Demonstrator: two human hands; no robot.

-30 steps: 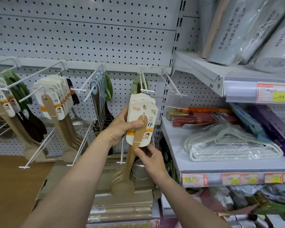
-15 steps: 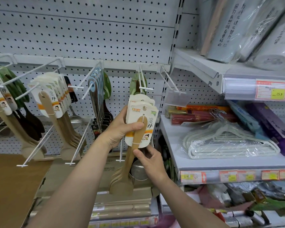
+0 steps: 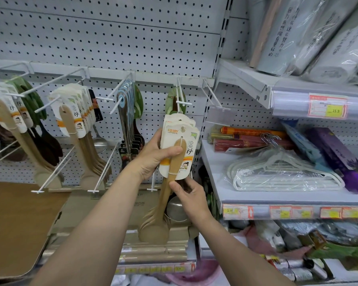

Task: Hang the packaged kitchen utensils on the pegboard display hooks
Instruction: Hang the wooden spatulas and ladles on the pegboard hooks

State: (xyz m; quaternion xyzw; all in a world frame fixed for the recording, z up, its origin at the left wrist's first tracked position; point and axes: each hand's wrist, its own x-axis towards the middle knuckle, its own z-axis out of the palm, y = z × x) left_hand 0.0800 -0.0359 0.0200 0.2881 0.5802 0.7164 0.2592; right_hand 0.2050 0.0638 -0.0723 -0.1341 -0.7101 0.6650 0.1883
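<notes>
The left hand [image 3: 153, 155] has its grip clamped on a stack of carded wooden spatulas [image 3: 177, 153] just below a white pegboard hook [image 3: 181, 96], while the right hand [image 3: 191, 198] pinches the front spatula's handle.

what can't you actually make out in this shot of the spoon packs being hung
Head view only:
- How many packaged wooden spoons are in the bunch: the front card hides those behind.
- Left hand fingers: behind the cards, only the thumb shows.
- Right hand fingers: tucked behind the spoon handles.
- Whether the cards' holes are on the hook: the tip sits above them, depth unclear.
- Lower shelf price labels: blurred, unreadable.
</notes>
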